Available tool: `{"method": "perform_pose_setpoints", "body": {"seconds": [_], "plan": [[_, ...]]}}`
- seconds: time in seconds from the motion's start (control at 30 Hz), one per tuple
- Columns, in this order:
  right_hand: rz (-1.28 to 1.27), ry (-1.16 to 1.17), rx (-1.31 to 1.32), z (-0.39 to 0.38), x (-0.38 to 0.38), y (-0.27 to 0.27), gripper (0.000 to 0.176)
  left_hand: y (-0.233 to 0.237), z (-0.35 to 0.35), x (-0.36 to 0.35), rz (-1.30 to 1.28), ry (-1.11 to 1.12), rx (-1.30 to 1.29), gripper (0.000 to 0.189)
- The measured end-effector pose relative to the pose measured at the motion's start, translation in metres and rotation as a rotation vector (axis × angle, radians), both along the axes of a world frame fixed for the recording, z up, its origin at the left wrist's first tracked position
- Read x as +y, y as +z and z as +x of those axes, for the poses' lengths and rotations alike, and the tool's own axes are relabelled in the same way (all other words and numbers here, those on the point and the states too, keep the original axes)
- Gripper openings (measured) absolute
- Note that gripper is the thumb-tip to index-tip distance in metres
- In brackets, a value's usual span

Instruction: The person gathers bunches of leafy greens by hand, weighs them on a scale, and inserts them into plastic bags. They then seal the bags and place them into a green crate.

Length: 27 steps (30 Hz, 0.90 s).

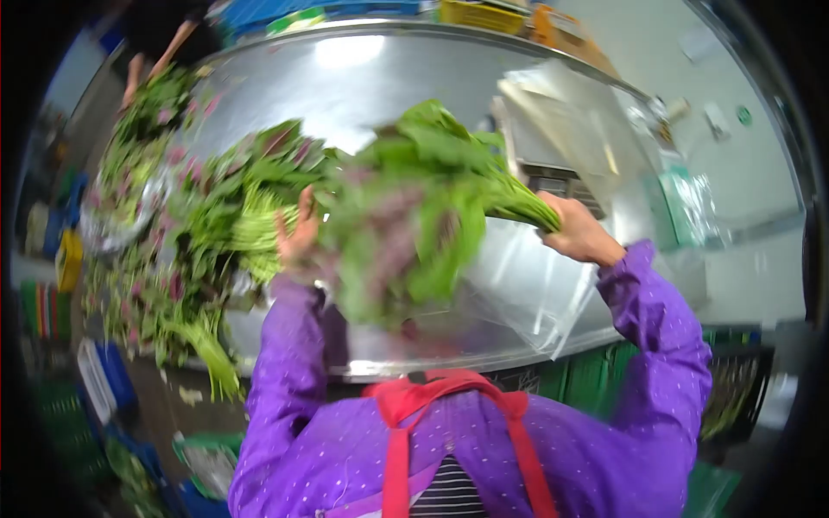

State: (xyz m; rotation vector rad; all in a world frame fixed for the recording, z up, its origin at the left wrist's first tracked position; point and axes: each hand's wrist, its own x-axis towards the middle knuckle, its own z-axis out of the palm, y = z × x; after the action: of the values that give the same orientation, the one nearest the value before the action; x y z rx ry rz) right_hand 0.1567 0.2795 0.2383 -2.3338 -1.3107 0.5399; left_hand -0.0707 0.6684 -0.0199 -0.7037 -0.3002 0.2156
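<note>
My right hand (580, 231) is closed around the pale green stems of a bunch of amaranth greens (458, 186). The bunch is held sideways above the metal table, its green and purple leaves pointing left and partly blurred. Close to the leaf tips is my left hand (299, 231), its fingers apart and holding nothing. Just left of that hand lies a heap of the same greens (229, 198), with a cluster of cut stems facing me.
Clear plastic bags (535, 302) lie on the metal table (414, 78) at right, near a scale-like device (561, 183) with plastic sheets above it. Another person's arms (173, 47) reach the greens at far left. Crates (479, 15) line the back edge.
</note>
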Motion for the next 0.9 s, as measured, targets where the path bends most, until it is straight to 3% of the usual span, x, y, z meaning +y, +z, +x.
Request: {"method": "perform_pose_setpoints", "body": {"seconds": [0.03,0.07,0.13,0.2,0.33,0.4,0.47,0.53,0.63,0.67,0.73,0.9], "plan": [[0.211,0.022,0.144,0.000,-0.002,0.003,0.032,0.030,-0.007,-0.008,0.347,0.003,0.296,0.065],[0.030,-0.149,0.433,0.008,-0.006,0.023,0.034,0.063,-0.021,-0.020,0.703,0.026,0.583,0.063],[0.106,-0.303,0.563,0.038,-0.023,0.035,0.032,0.074,-0.020,-0.024,0.784,0.076,0.540,0.061],[0.270,-0.391,0.468,0.065,-0.039,0.061,0.027,0.080,-0.020,-0.025,0.866,0.103,0.443,0.061],[0.507,-0.535,0.275,0.138,-0.074,0.091,0.014,0.105,-0.009,-0.051,0.895,0.163,0.552,0.054],[0.583,-0.550,0.146,0.183,-0.084,0.087,0.014,0.110,0.000,-0.071,0.934,0.170,0.545,0.055],[0.635,-0.549,-0.051,0.231,-0.089,0.055,0.017,0.110,0.010,-0.101,0.993,0.156,0.739,0.054],[0.233,-0.555,-0.501,0.280,-0.100,0.005,0.018,0.109,0.017,-0.134,1.042,0.123,0.850,0.054],[0.015,-0.370,-0.958,0.328,-0.113,-0.113,0.025,0.100,0.025,-0.185,1.126,0.049,0.877,0.053],[-0.076,-0.338,-0.949,0.329,-0.117,-0.138,0.029,0.096,0.023,-0.196,1.134,0.032,0.901,0.053],[-0.363,-0.267,-0.767,0.308,-0.114,-0.151,0.017,0.087,0.017,-0.213,1.151,-0.004,0.946,0.052],[-0.421,-0.415,-0.684,0.296,-0.099,-0.138,0.012,0.084,-0.001,-0.232,1.147,0.008,1.088,0.050]]}}
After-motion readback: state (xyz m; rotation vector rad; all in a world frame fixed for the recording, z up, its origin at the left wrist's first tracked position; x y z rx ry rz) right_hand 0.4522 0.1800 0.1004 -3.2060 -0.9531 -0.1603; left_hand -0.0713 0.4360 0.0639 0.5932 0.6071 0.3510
